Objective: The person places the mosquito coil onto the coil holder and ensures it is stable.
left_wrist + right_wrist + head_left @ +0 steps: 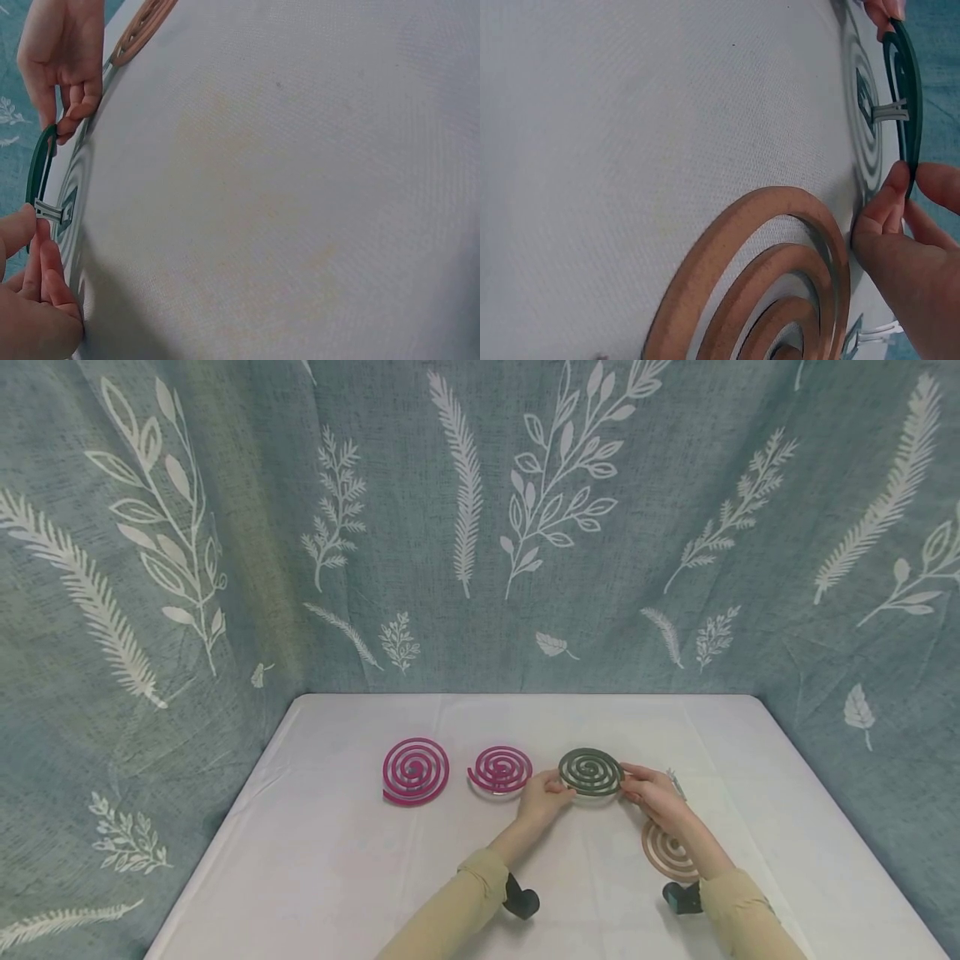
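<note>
A dark green mosquito coil (pixel 589 769) is held level a little above the white table by both hands. My left hand (pixel 542 799) pinches its left edge between thumb and fingers, and my right hand (pixel 658 795) pinches the right edge. Under the coil's middle, a small metal stand (pixel 890 112) rises from the table and appears to meet it. A brown coil (pixel 724 232) lies flat below my right wrist, partly hidden by the forearm in the head view. Just left of my left hand is a magenta coil (pixel 501 768), raised off the table.
Another magenta coil (pixel 416 769) sits farther left. A second metal stand (pixel 677 785) lies beyond my right hand, partly covered by it. The white table (pixel 337 877) ends at a blue-green curtain (pixel 405 527) with white leaf patterns at the back and sides.
</note>
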Tool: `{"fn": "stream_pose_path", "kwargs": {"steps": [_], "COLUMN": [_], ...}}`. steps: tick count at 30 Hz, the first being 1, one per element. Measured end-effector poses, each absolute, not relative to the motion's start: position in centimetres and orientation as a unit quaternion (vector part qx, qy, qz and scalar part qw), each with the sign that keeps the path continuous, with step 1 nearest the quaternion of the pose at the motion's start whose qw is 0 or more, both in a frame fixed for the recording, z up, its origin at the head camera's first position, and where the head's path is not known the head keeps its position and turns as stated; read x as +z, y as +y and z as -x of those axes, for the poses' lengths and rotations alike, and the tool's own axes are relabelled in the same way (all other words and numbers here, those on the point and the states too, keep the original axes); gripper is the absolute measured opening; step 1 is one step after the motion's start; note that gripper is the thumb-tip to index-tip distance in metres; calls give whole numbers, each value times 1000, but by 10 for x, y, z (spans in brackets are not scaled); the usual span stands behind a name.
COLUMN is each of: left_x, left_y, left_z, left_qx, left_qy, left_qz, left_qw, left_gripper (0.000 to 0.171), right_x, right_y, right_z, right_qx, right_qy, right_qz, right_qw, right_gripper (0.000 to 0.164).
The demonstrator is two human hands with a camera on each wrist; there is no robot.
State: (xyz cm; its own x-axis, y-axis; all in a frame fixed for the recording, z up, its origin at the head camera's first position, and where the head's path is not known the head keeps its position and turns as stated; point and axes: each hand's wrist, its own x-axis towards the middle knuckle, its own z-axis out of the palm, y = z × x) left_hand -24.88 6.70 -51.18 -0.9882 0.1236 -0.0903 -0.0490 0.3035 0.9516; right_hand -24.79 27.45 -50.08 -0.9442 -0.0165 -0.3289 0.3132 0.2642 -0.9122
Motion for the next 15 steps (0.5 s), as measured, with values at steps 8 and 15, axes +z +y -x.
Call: {"fn": "stream_pose_path", "kwargs": {"steps": [8, 15], "left_x": [-513, -512], "left_y": [67, 68], "left_z": [250, 249], "left_qx": [595, 606], "left_qy": [801, 792], "left_qz": [-23, -20], "left_qw": [68, 76], "left_gripper": [48, 49], "right_x": [-502, -502], "right_y": [275, 274], "right_z": [248, 247], "right_qx": [-601, -597], "right_qy": [781, 785], "right_qz": [-98, -99], "right_qw": [138, 133], "right_gripper": [55, 55]}}
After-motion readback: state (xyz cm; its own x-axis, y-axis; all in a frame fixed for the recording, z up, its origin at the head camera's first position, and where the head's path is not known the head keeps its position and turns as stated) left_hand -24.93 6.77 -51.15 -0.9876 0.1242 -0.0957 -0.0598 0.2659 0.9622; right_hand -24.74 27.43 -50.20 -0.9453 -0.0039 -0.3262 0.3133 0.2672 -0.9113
